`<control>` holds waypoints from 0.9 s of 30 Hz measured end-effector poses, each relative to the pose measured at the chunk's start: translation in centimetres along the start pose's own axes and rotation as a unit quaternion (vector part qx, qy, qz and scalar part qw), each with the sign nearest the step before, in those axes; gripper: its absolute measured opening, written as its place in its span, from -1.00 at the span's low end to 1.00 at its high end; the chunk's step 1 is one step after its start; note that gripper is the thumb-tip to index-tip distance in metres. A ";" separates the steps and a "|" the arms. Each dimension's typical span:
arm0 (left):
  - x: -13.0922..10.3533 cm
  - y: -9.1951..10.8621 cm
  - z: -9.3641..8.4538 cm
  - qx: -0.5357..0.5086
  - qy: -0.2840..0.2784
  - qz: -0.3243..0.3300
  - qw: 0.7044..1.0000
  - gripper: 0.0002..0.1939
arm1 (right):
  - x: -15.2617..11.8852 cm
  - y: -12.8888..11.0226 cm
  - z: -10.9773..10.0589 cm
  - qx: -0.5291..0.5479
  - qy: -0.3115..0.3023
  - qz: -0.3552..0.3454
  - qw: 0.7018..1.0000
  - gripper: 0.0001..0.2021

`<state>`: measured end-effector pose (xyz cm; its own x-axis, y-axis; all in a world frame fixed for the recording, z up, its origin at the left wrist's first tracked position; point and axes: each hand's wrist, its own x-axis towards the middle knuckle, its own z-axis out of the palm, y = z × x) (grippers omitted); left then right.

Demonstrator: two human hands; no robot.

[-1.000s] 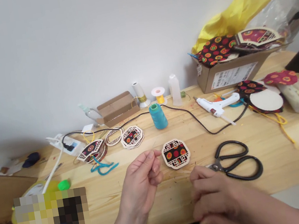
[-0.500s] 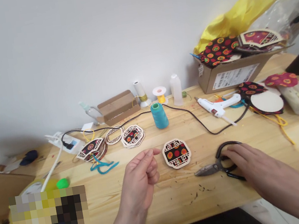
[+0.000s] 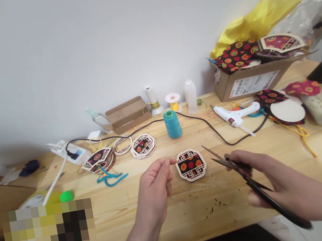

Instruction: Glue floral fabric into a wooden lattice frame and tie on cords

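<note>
My right hand (image 3: 269, 176) is closed round black-handled scissors (image 3: 233, 168), raised above the tabletop, with the blades a little apart and pointing up and left. A scalloped wooden ornament (image 3: 191, 165), backed with black cloth printed with red and orange flowers, is between my two hands. My left hand (image 3: 156, 185) is closed in a pinch at the ornament's left edge. What lies between its thumb and index finger, if anything, is too small to make out. Dark clippings (image 3: 214, 206) are scattered below the ornament.
Behind stand a teal thread cone (image 3: 173, 124), a yellow spool (image 3: 173, 101) and a white bottle (image 3: 191, 97). A white glue gun (image 3: 235, 113) and its black cord (image 3: 208, 127) lie to the right, near a cardboard box (image 3: 253, 80). More wooden ornaments (image 3: 143, 146) lie left.
My right hand has picked the scissors up from the table and turned them, blades now apart. My left hand has shifted slightly right, up to the ornament's edge.
</note>
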<state>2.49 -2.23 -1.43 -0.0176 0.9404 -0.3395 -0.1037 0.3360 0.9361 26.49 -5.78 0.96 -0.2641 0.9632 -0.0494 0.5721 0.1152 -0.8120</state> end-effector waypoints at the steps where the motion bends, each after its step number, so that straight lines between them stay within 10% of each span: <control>1: 0.0 -0.1 -0.1 0.016 -0.001 0.006 1.000 -0.72 | 0.5 -0.4 0.2 -0.003 -0.033 -0.008 0.999 -0.62; 27: -0.3 0.1 0.1 0.210 -0.022 0.104 0.972 -0.77 | 5.6 -3.0 2.3 -0.125 -0.123 -0.014 0.984 -0.69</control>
<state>2.62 -2.47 -1.27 0.0484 0.9886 -0.1425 0.3138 0.1204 0.9418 21.52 -1.27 1.80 -0.4447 0.8744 -0.1939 0.7271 0.2261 -0.6482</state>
